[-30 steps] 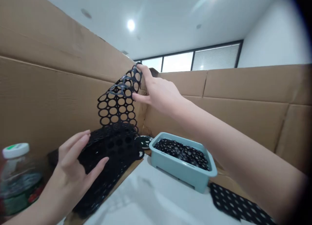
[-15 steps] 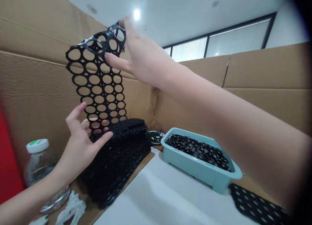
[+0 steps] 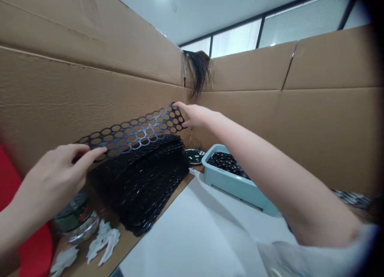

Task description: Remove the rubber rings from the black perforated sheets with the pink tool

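Cardboard walls: two tall sides (image 3: pixel 60 97) box you in, left and ahead, and the left one rises just behind your strip, so there looks to be little swing room that way.
White table: its pale top (image 3: pixel 186 233) lies in front of you, shadowed by your right arm.
Black stack: here it is, a glossy layered heap (image 3: pixel 144 185) on brown board, left of the white top, right below your hands.
Perforated strip: the one in play (image 3: pixel 146 126), ringed with holes, spanning from hand to hand over the stack's back edge; whether its lower edge touches the stack, you can't tell from here. Step in hand, by the look of it: holding it spread lengthwise. The next move seems to call for even tension and level ends, since thin webbing like this could twist or snag.
Blue tub: to the right (image 3: pixel 237 189), dark spotted pieces inside, your forearm hiding part of it.
Left hand: near end (image 3: pixel 57 169), thumb and fingers closed on the strip.
Right hand: far end (image 3: pixel 196 115), fingers clamped across its width, index at the upper corner, thumb at the lower.
Bottle: partly behind your left hand (image 3: pixel 75 223), close enough to knock.
Round dish: between stack and tub (image 3: pixel 194 156), at the back.
White scraps: crumpled beside the bottle (image 3: pixel 103 241), apart from the stack.
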